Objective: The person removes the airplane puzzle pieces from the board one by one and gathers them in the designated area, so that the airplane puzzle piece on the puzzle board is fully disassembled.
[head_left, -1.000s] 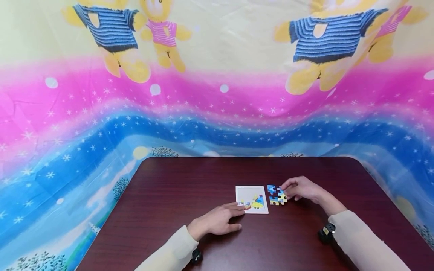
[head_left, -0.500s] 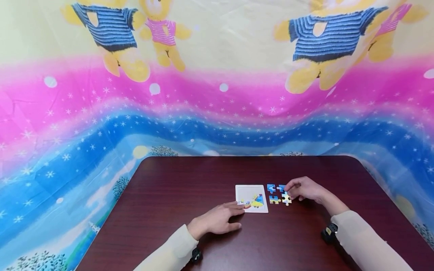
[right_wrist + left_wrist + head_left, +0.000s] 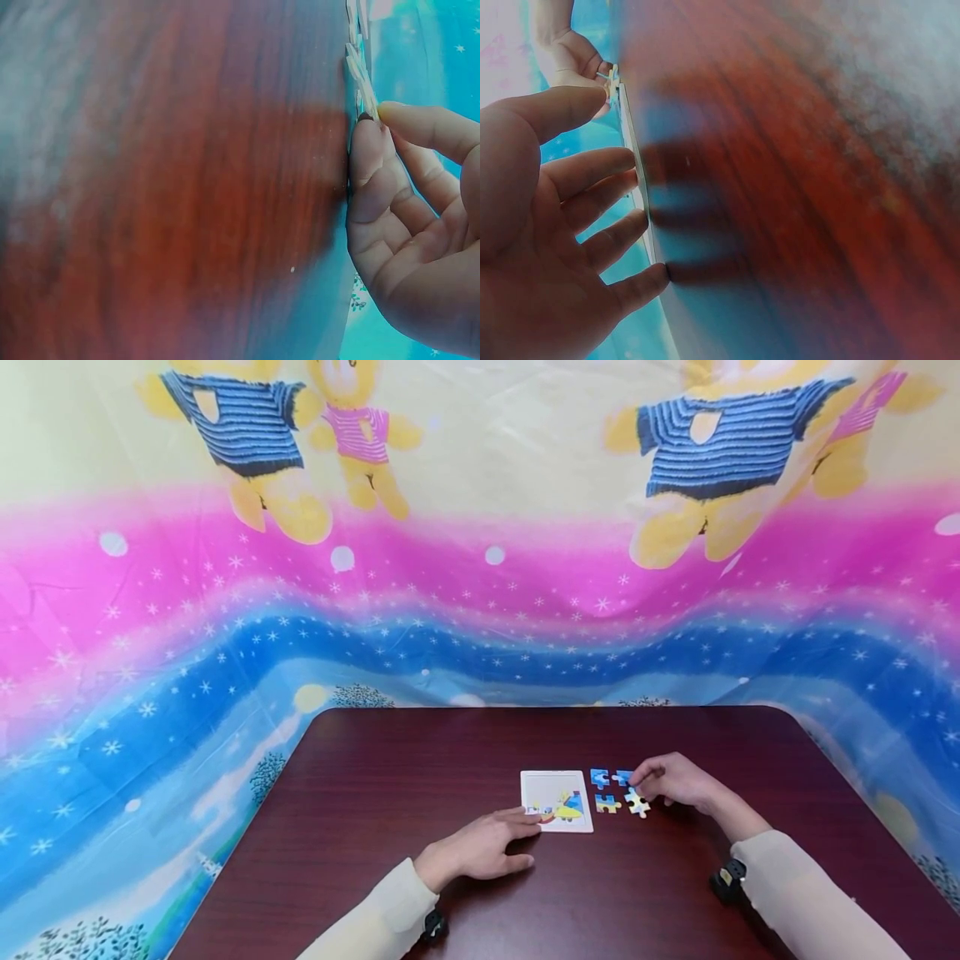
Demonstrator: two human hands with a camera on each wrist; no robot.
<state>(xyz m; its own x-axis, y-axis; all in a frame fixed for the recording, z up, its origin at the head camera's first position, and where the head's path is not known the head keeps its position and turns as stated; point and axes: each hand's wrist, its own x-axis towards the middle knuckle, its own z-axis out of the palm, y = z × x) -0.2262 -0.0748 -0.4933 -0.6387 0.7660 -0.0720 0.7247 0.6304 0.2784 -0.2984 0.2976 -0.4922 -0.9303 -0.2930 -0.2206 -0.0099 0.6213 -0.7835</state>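
A white square puzzle tray (image 3: 542, 787) lies on the table in the head view, with a partly filled cartoon picture along its lower and right side. My left hand (image 3: 480, 846) rests its fingertips on the tray's lower left, fingers straight and spread. To the tray's right, my right hand (image 3: 675, 779) pinches a yellow and white jigsaw piece (image 3: 638, 804) between thumb and finger. In the right wrist view that jigsaw piece (image 3: 363, 79) is tilted off the table. Beside it lie a blue jigsaw piece (image 3: 599, 777), a second blue piece (image 3: 621, 777) and a yellow-blue piece (image 3: 606, 804).
The dark red-brown table (image 3: 420, 752) has rounded far corners. Behind it hangs a colourful cloth (image 3: 480, 577) printed with bears and snowflakes. Black wrist cameras sit at both cuffs.
My right hand has drawn the yellow and white jigsaw piece slightly rightward, apart from the other pieces, and turned it a little. My left hand has stayed on the tray.
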